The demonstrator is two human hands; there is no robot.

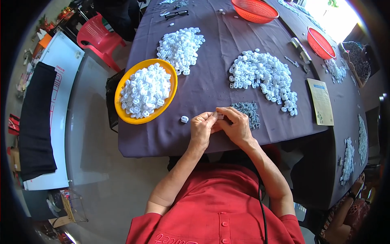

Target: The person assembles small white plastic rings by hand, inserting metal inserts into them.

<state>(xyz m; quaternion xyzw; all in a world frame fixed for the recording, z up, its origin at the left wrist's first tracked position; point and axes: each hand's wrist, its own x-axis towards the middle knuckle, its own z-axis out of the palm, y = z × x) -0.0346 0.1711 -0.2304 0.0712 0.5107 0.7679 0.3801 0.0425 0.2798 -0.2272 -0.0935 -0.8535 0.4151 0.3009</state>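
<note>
My left hand (202,129) and my right hand (237,126) meet above the table's near edge, fingertips pinched together. Between them is a small white plastic piece (220,116), mostly covered by the fingers. Whether a second small part is in the pinch is too small to tell. Just right of my right hand lies a pile of small grey-blue parts (248,113). A single white piece with dark openings (184,119) rests on the cloth left of my left hand. Farther left, a yellow bowl (174,90) is heaped with similar white pieces.
Heaps of white pieces lie at back left (180,46) and right (260,75) on the dark tablecloth (211,53). Red baskets (256,11), glasses (176,15) and a tan packet (320,101) lie farther off. Other people sit at the right. A red chair (99,38) stands left.
</note>
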